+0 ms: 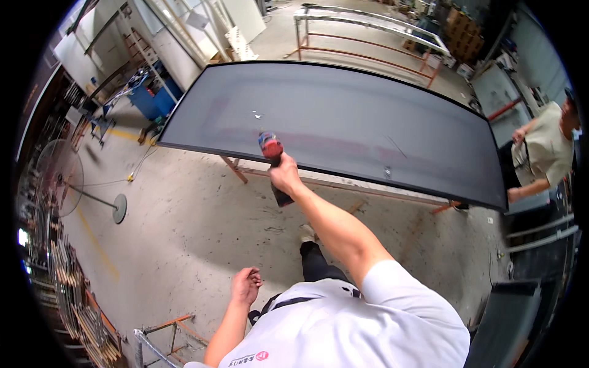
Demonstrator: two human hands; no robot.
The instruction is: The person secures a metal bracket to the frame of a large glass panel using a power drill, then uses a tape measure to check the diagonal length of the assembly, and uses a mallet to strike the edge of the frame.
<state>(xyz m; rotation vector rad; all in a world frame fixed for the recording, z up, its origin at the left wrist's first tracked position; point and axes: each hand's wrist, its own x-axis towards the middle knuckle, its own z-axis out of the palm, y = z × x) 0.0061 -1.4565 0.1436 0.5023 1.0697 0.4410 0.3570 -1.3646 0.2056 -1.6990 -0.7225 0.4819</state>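
My right hand point(286, 174) is wrapped round the grip of a red and black cordless drill point(270, 145). The drill is over the near left edge of a large dark grey panel point(343, 116), its front end toward the far side. Some small shiny pieces point(256, 115) lie on the panel just beyond it. Another small shiny piece point(388, 172) is near the panel's front edge, right of the middle. Low in front of my body, my left hand point(246, 286) has its fingers curled in; whatever may be inside them is hidden.
A stand with orange legs point(234, 170) supports the panel. Another person point(543, 144) stands at its right end. A pedestal fan point(61, 178) is on the left, near a blue bin point(147, 98). Behind the panel is a metal frame rack point(368, 46); another frame point(175, 337) is at lower left.
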